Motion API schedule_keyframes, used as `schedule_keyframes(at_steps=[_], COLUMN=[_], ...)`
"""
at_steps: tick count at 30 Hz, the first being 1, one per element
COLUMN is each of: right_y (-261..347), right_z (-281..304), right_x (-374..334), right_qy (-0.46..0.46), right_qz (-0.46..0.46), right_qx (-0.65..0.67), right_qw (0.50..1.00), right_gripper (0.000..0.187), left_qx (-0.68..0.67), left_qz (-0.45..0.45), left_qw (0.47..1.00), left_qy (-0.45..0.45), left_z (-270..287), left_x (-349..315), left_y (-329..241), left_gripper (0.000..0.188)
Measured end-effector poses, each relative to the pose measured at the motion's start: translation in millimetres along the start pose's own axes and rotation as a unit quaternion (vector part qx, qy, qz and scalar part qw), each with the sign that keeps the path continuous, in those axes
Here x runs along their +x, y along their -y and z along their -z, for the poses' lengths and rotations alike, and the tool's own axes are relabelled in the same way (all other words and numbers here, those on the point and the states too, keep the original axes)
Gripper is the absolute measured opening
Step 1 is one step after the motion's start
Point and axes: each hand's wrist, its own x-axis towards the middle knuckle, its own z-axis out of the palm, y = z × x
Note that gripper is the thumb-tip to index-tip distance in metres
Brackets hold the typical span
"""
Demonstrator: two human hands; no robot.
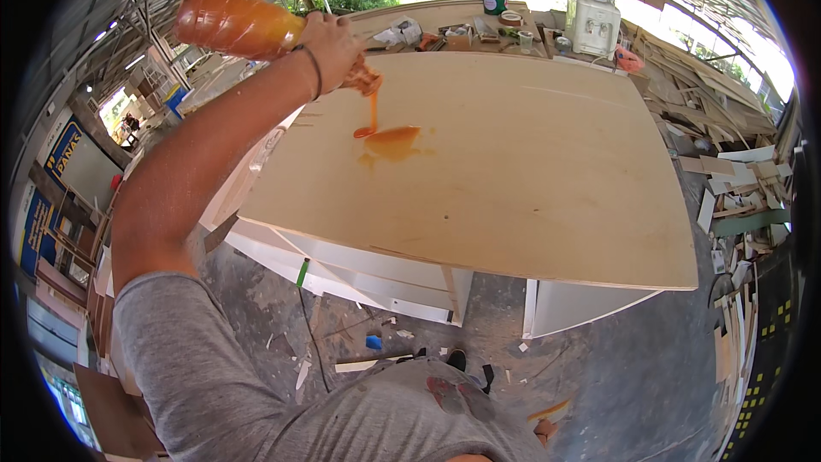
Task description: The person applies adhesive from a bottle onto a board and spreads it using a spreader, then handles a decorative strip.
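Note:
My left hand (332, 50) is closed around the neck end of a large plastic bottle (244, 24) filled with orange liquid. The bottle is tipped with its mouth low and to the right. A thick orange stream runs from it onto a pale plywood sheet (513, 162). There an orange puddle (393, 143) lies partly smeared, left of the sheet's middle. At the lower edge my right hand (545, 433) shows only in part, low beside my body. Its fingers are curled by a thin flat piece with an orange-yellow edge (548, 411), whose kind I cannot make out.
White cabinet panels (393, 269) stand under the sheet. Behind it, a bench holds tools, cups and a green tub (494, 2), with a water dispenser (592, 24) at the right. Wood offcuts (744, 180) are piled on the right. Scraps and a cable (313, 338) lie on the floor.

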Motion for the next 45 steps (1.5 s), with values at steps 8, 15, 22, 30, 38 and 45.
schedule_keyframes(at_steps=[8,15,22,30,38,45], right_y=[3.9,79.4,358.9,618.4,682.7,661.9], right_z=[20.5,82.8,184.8,99.9,-40.2,-76.4], right_x=[-0.3,77.8,-36.6,-331.2,-552.3,-551.4], right_qy=[-0.060,-0.154,-0.272,0.178,0.275,0.195], right_qz=[0.015,0.163,0.454,0.743,0.821,0.849], right_qx=[-0.052,0.196,0.270,0.089,0.150,-0.029], right_qw=[0.997,0.955,0.804,0.639,0.476,0.490], right_gripper=[0.038,0.041,0.048,0.032,0.031,0.034], left_qx=[-0.132,-0.294,-0.439,-0.552,-0.670,-0.694], left_qz=[0.032,0.064,0.143,0.118,0.067,0.094], left_qw=[0.966,0.935,0.875,0.807,0.718,0.701], left_qy=[-0.221,-0.189,-0.142,-0.177,-0.174,-0.135], left_z=[61.4,95.1,7.4,-26.4,-52.7,-89.3], left_x=[58.0,64.5,27.7,-20.3,-38.7,-46.3], left_y=[-19.9,6.8,59.1,75.2,83.2,105.5], left_gripper=[0.055,0.067,0.076,0.092,0.068,0.061])
